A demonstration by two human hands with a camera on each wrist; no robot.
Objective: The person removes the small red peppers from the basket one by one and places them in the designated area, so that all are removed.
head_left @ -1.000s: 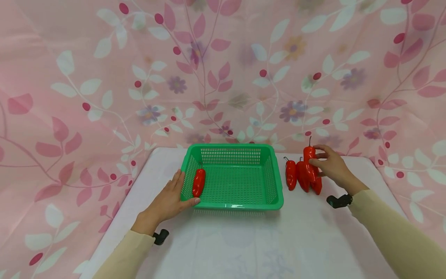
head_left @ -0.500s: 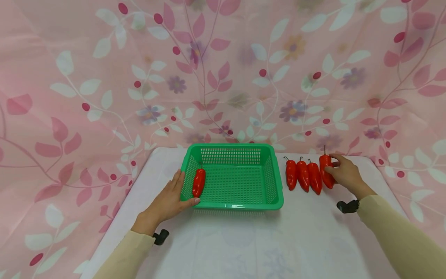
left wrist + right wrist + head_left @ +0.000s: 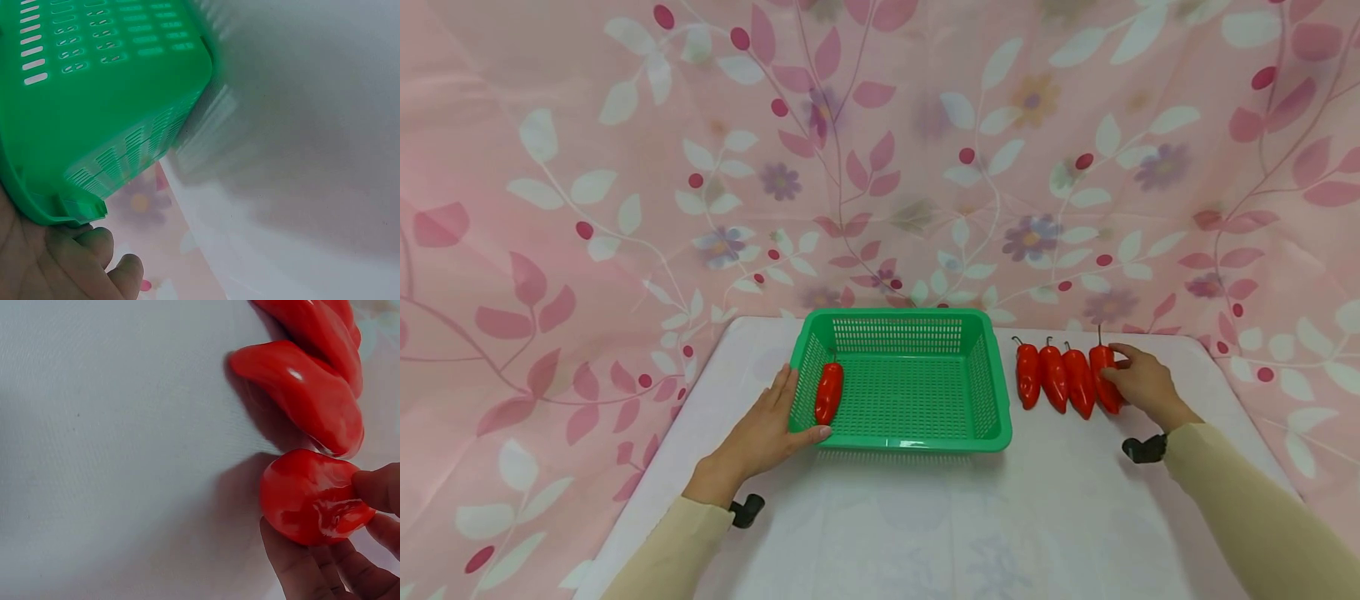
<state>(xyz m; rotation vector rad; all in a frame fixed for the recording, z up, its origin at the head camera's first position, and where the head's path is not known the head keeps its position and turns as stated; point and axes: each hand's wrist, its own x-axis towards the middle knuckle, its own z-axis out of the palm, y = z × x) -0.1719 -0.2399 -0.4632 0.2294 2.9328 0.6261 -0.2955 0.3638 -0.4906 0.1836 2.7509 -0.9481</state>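
Observation:
My right hand [image 3: 1144, 385] pinches a glossy red chili pepper [image 3: 1102, 372] by its sides, at the right end of a row. In the right wrist view the held pepper [image 3: 306, 497] shows end-on between thumb and fingers, close over the white cloth. Several more red peppers [image 3: 1052, 379] lie side by side just left of it, stems toward the back. The left hand [image 3: 762, 429] rests at the front left corner of a green plastic basket [image 3: 910, 444], fingers straight along its left side and thumb on the front rim. Inside the basket, one red pepper [image 3: 829, 393] lies along the left wall.
A white cloth [image 3: 917, 517] covers the table. Behind it hangs a pink floral curtain [image 3: 910, 167], close to the table's back edge. The basket's outer wall [image 3: 106, 106] fills the upper left of the left wrist view.
My right hand has carried its pepper rightward from above the other peppers to the row's right end, then lowered it slightly. The left hand and basket have stayed put.

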